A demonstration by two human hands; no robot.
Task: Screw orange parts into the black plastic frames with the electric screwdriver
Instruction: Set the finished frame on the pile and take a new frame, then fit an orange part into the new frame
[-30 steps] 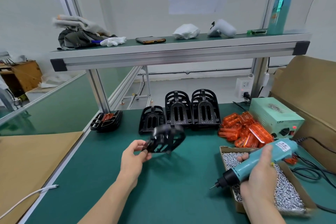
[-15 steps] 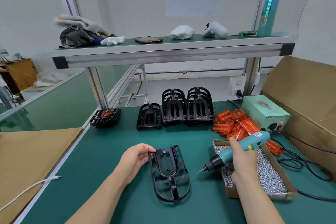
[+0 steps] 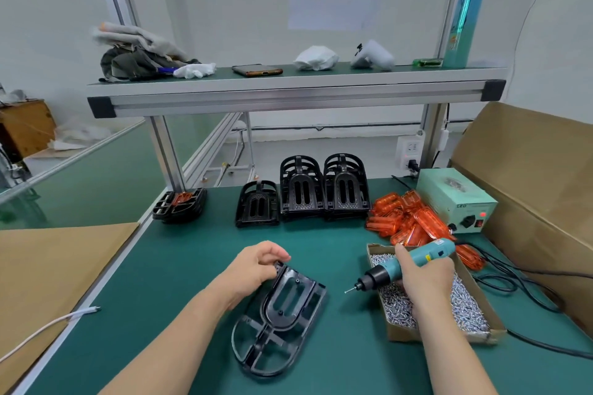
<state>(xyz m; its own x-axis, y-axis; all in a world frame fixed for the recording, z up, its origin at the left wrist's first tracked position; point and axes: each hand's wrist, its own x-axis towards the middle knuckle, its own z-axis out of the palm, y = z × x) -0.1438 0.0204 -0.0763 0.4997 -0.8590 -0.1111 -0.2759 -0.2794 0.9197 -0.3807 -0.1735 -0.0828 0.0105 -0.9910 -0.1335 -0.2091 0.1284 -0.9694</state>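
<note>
A black plastic frame (image 3: 278, 321) lies flat on the green mat in front of me, its open underside up. My left hand (image 3: 256, 266) holds its far left corner with curled fingers. My right hand (image 3: 423, 276) grips the teal electric screwdriver (image 3: 414, 263) over the cardboard box of screws (image 3: 475, 327); the bit points left, clear of the frame. A pile of orange parts (image 3: 407, 221) lies behind the box. Stacks of black frames (image 3: 321, 189) stand at the back of the mat.
A frame holding an orange part (image 3: 180, 204) lies at the back left. The pale green power supply (image 3: 455, 199) and its black cables (image 3: 519, 285) sit on the right beside a large cardboard carton (image 3: 529, 176). A white cable (image 3: 48, 327) crosses the left table edge.
My left hand has brought the frame down from the air and laid it flat on the mat, then turned it slightly. My right hand moved the screwdriver over the screw box.
</note>
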